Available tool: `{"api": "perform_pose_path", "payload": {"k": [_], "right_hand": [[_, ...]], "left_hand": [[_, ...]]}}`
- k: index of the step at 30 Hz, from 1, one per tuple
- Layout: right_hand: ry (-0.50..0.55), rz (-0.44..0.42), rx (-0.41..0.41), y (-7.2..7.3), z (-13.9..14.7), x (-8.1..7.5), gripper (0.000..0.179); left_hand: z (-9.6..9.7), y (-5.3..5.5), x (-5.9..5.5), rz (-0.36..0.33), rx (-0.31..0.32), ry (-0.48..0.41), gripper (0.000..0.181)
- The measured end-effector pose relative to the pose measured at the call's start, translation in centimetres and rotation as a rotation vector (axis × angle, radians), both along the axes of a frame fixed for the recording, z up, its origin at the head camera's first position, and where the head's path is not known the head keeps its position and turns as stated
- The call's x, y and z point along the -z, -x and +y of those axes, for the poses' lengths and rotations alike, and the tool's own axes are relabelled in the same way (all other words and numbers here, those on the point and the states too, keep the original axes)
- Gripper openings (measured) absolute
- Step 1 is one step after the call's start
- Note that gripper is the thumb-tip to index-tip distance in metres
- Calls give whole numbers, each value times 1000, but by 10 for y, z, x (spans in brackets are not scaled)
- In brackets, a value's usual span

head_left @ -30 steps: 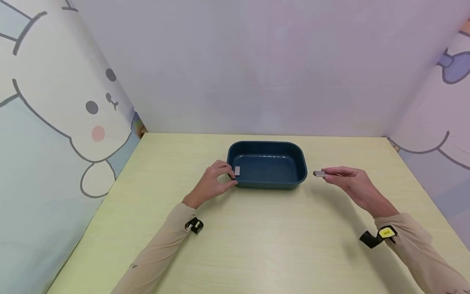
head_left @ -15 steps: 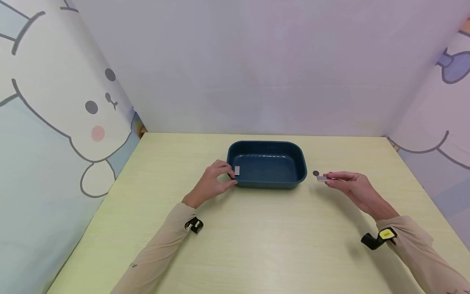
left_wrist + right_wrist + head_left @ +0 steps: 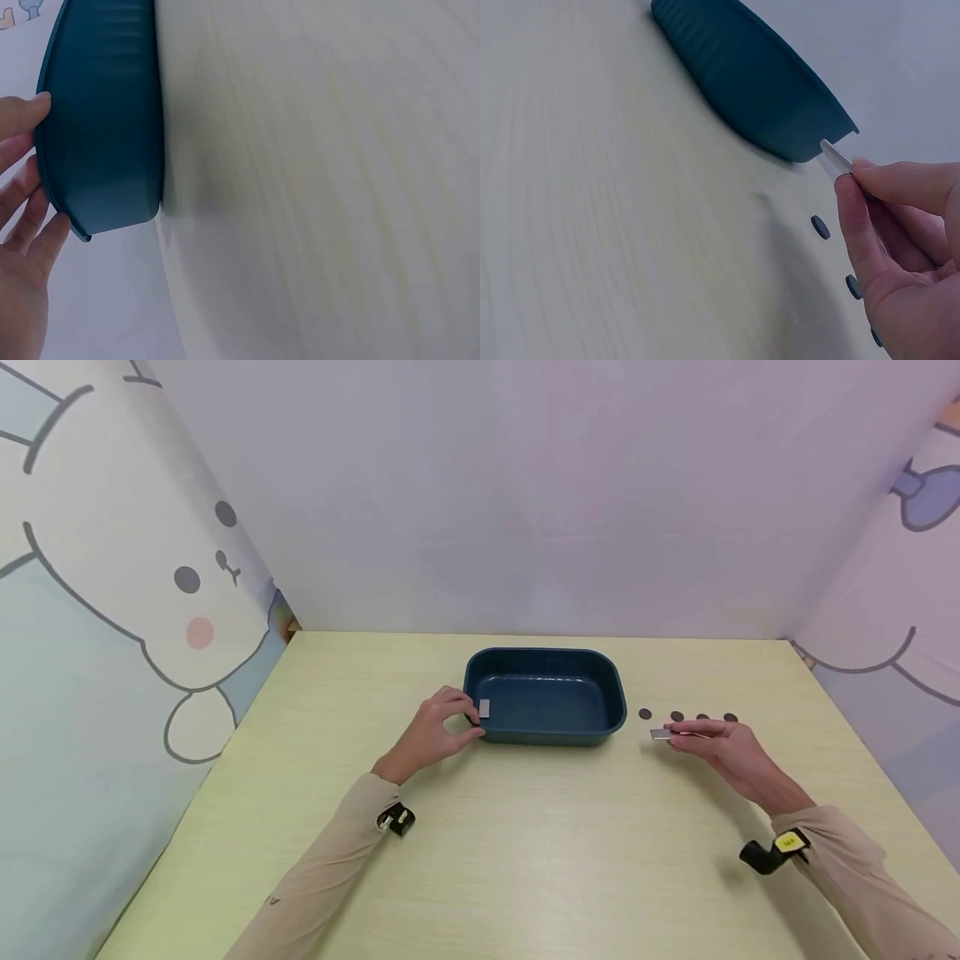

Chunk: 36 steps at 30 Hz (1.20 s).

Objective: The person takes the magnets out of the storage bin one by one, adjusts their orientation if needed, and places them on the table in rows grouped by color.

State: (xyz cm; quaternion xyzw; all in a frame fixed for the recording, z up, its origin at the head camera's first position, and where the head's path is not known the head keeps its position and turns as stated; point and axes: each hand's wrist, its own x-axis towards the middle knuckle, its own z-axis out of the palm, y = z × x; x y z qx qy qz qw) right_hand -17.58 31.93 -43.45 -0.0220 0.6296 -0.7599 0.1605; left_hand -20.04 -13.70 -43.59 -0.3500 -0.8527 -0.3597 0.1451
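Note:
My left hand (image 3: 444,725) pinches the left rim of a dark blue-green rectangular basin (image 3: 543,737), thumb on the near side and fingers over the edge. Just inside that rim shows a small grey rectangular piece (image 3: 484,708), beside my fingertips. To the right of the basin, my right hand (image 3: 723,752) pinches a thin, flat, silvery strip (image 3: 661,734) between thumb and fingers. Its tip points left toward the basin, and its other end is hidden in the hand. Several small dark round discs (image 3: 645,714) lie in a row on the table behind my right hand.
The pale wood table (image 3: 525,843) ends at the back against a plain light wall cloth (image 3: 480,527). Cartoon-printed cloth (image 3: 150,568) stands along the left side, with similar cloth (image 3: 900,635) on the right.
My right hand has drawn nearer to me with the silvery strip, and the row of discs behind it has come into view. The left hand and basin have stayed in place.

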Motion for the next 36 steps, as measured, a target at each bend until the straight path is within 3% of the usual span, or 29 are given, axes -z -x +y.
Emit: {"api": "perform_pose_path", "payload": {"k": [7, 15, 21, 29, 36], "right_hand": [[-143, 5, 50, 0, -3, 5, 25], [-330, 75, 71, 1, -7, 8, 26], [-487, 128, 75, 3, -8, 12, 37], [-559, 156, 54, 2, -8, 12, 41], [-552, 171, 46, 4, -7, 12, 39]], "left_hand": [[0, 0, 1, 14, -3, 4, 11], [0, 0, 0, 12, -3, 1, 10], [1, 0, 0, 9, -1, -7, 10], [0, 1, 3, 22, 1, -12, 11], [-1, 2, 4, 22, 1, -14, 11]]}}
